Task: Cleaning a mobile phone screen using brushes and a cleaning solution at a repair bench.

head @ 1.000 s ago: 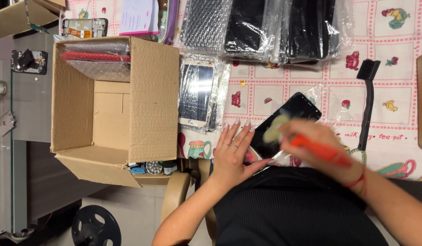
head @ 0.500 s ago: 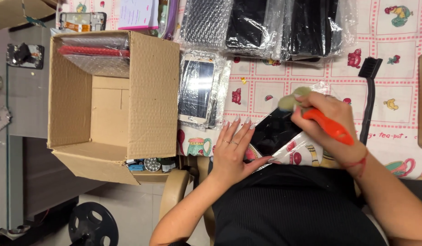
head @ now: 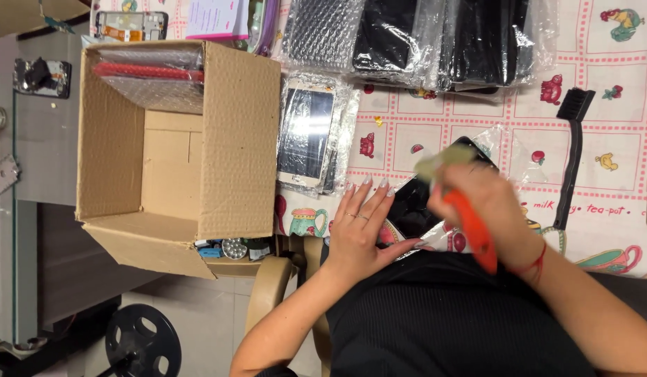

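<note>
In the centre of the frame the left hand (head: 362, 230) is lying flat, fingers spread, pinning a black phone screen (head: 424, 199) whose long axis is running from lower left to upper right. The right hand (head: 487, 206) is gripping an orange-handled brush (head: 470, 227), its blurred, seemingly pale head pointing to the upper left over the screen. An open cardboard box (head: 239, 139) is sitting left, with clear bubble-wrapped black packages (head: 421, 35) lining the top edge.

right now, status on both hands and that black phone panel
Left hand flat, pinning black phone panel on table. Right hand gripping orange-handled brush, bristles over panel. Clear plastic wrap beside panel; nothing blocking.
</note>
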